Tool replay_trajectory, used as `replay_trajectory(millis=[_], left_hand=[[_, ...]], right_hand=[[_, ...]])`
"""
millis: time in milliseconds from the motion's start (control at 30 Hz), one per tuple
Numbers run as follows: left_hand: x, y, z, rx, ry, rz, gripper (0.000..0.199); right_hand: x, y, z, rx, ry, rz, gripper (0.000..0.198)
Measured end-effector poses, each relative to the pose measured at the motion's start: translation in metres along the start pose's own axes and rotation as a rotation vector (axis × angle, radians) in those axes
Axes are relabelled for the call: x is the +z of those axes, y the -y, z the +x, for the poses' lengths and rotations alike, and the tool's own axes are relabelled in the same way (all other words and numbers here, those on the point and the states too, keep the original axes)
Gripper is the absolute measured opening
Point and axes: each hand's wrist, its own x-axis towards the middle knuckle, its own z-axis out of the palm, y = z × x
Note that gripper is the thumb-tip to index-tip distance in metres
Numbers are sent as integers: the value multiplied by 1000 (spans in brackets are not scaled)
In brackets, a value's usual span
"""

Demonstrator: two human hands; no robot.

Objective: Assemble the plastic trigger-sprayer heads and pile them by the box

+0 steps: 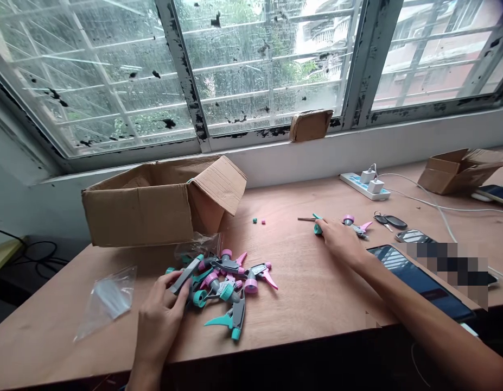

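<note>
A pile of trigger spray heads [227, 277], grey with teal or pink parts, lies on the wooden table left of centre. My left hand [164, 304] is closed on one grey and teal spray head [187, 273] at the pile's left side. Farther right, my right hand [336, 237] has its fingers around another teal spray head [317, 228], mostly hidden by the hand. A thin dark rod [306, 219] lies just beyond those fingertips. Beside the right hand is a grey and pink spray head [355, 225]. Two small caps, one teal [255, 221] and one pink [263, 222], lie at mid-table.
An open cardboard box [141, 217] stands at the back left, with a clear plastic bag [108, 298] in front. To the right are a power strip [365, 186], keys [390, 220], a tablet [422, 282] and a smaller box [446, 172]. Cables cross the table there.
</note>
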Motion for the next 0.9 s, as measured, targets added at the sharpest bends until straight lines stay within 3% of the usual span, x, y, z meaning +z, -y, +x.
replay_trajectory(millis=[267,300,367,433,500,533,633,700,800,833,900], left_hand=[[6,14,8,101,260,13,50],[4,14,9,123,256,5,51],[-3,6,8,184,129,-28,45],[-9,-11,4,241,-89,-110,30],[-11,-39,-4,165,-217,-219,18],[-8,-55,-9,148,-206,-291,18],[14,-102,-25,149,60,-450,46],[35,-125,-33,210,152,-435,61],[62,-140,-42,180,251,-543,34],[68,-142,-46,112,264,-582,31],[77,-144,-53,-24,300,-653,32]], right_hand=[[-23,69,-15,-177,-187,184,38],[-26,78,-19,-235,-256,285,36],[-28,95,-27,-316,-363,493,36],[-31,111,-37,-369,-410,728,36],[-36,124,-47,-396,-400,984,41],[-39,129,-52,-406,-370,1090,42],[-52,136,-64,-426,-211,1325,33],[-58,130,-67,-512,-157,1339,26],[-59,113,-55,-723,-191,1101,26],[-57,108,-45,-705,-207,1015,27],[-49,101,-18,-503,-201,841,31]])
